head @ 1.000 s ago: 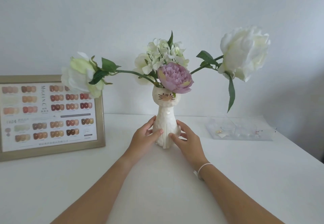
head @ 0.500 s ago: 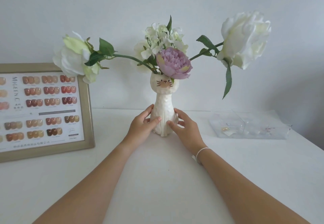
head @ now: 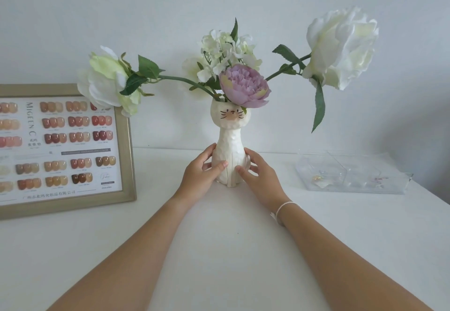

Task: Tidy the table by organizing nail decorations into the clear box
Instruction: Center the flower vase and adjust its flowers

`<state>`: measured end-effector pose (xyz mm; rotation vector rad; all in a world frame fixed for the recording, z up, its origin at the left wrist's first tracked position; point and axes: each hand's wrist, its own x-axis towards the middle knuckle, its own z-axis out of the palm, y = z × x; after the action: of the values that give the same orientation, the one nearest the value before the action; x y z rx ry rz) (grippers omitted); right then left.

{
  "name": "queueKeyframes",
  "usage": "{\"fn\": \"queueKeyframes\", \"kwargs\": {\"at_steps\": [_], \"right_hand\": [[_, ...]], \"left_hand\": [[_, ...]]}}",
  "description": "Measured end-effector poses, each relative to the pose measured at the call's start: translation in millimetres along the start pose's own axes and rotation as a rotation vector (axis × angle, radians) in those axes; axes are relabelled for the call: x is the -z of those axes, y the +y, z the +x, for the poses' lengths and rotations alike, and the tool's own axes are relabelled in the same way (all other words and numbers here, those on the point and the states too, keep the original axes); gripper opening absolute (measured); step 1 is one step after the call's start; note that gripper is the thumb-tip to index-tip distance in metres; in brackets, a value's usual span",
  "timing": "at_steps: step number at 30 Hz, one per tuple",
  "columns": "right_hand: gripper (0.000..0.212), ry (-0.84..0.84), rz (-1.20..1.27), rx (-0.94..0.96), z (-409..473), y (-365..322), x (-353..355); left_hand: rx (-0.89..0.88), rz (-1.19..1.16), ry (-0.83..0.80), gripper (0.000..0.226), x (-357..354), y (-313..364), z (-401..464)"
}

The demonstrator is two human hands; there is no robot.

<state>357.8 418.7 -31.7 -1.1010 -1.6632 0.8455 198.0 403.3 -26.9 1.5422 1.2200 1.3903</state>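
Hands frame the base of a white ceramic cat-shaped vase [head: 230, 155] standing upright on the white table [head: 219, 250]. The left hand [head: 202, 177] wraps its fingers round the vase's left side, thumb across the front; the right hand [head: 261, 179] cups the right side, thumb touching the front, a thin white bracelet [head: 285, 207] on its wrist. White and purple artificial flowers [head: 243, 84] fill the vase. The clear plastic divided box [head: 353, 173] lies well to the right near the wall, with a few small nail decorations [head: 321, 180] inside. A gold-framed nail colour chart [head: 60, 147] leans at left.
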Motion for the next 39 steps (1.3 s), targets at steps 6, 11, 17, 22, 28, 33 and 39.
{"fn": "queueKeyframes", "kwargs": {"at_steps": [6,11,17,22,28,33,39], "right_hand": [[0.053,0.014,-0.018,-0.012,-1.2,0.6,-0.6],[0.053,0.071,-0.031,0.001,-5.7,-2.0,0.7],[0.051,0.130,-0.015,0.005,-26.6,-11.5,3.9],[0.049,0.174,0.062,-0.003,-53.1,-23.6,5.6],[0.050,0.266,0.266,0.033,-76.9,-52.8,23.1],[0.062,0.489,0.455,0.083,-71.0,-93.1,56.4],[0.078,0.559,0.449,0.134,-58.5,-133.1,88.4]], "left_hand": [[-0.006,0.052,0.019,0.057,-1.5,-0.6,-2.2],[0.000,0.085,0.059,0.060,-0.1,1.5,-10.3],[0.032,0.081,0.092,0.063,5.9,8.3,-34.8],[0.020,0.015,0.117,0.061,11.3,17.7,-62.7],[0.001,-0.218,0.257,0.059,31.8,47.1,-85.1],[-0.089,-0.368,0.516,0.062,64.9,91.0,-83.6],[-0.149,-0.107,0.740,0.061,95.2,132.7,-68.3]]}}
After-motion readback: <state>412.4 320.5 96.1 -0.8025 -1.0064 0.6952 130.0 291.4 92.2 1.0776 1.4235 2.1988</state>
